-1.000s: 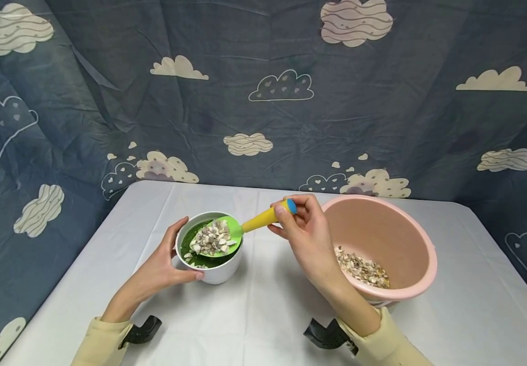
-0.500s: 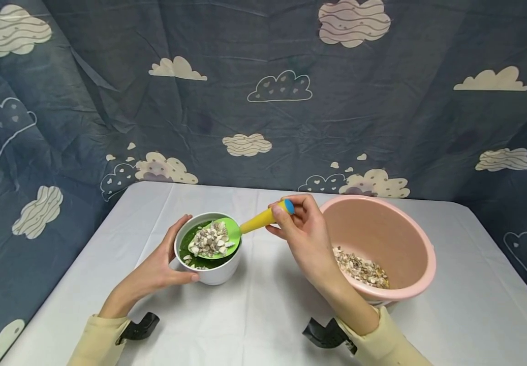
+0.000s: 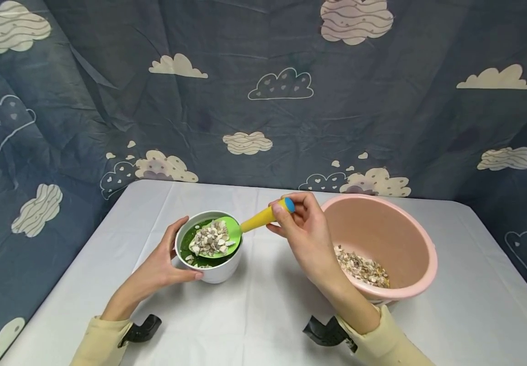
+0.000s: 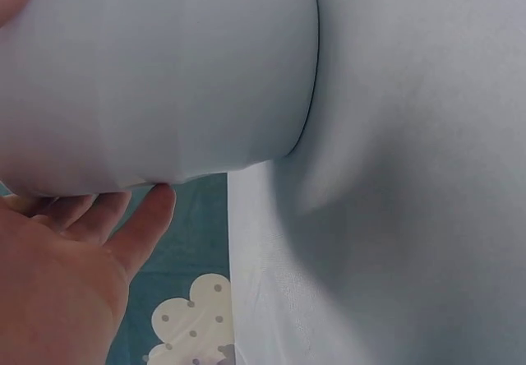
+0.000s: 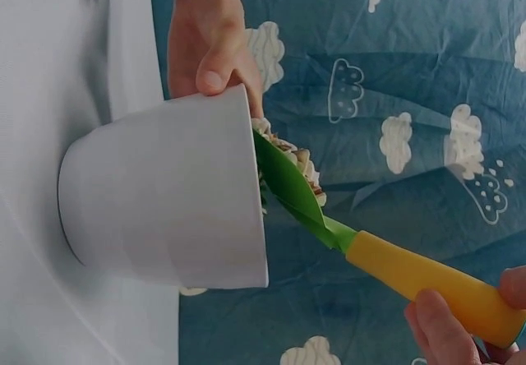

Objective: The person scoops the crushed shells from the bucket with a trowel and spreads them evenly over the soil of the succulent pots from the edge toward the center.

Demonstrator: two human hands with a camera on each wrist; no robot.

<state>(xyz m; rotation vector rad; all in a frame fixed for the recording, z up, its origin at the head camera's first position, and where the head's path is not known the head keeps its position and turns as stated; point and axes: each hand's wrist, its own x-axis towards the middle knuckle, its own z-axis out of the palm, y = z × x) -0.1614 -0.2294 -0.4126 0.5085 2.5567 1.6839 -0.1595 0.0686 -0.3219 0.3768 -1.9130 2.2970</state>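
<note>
A white pot (image 3: 221, 274) stands on the table, green inside with a few pale chips near its rim. My left hand (image 3: 164, 267) holds it from the left, fingers round the far side and thumb on the front. In the left wrist view, fingertips (image 4: 156, 209) touch the pot's wall. Between thumb and fingers, my right hand (image 3: 311, 241) pinches the yellow handle of a toy shovel (image 3: 256, 222). Its green scoop, heaped with small pale and grey stone-like chips (image 3: 209, 239), is over the pot's mouth. The right wrist view shows the scoop (image 5: 292, 188) tilted at the rim.
At the right stands a pink basin (image 3: 377, 218) with more of the chips (image 3: 363, 269) at its bottom, close to my right forearm. A white cloth (image 3: 263, 315) covers the table. Behind it hangs a dark blue curtain (image 3: 226, 112) with cloud prints.
</note>
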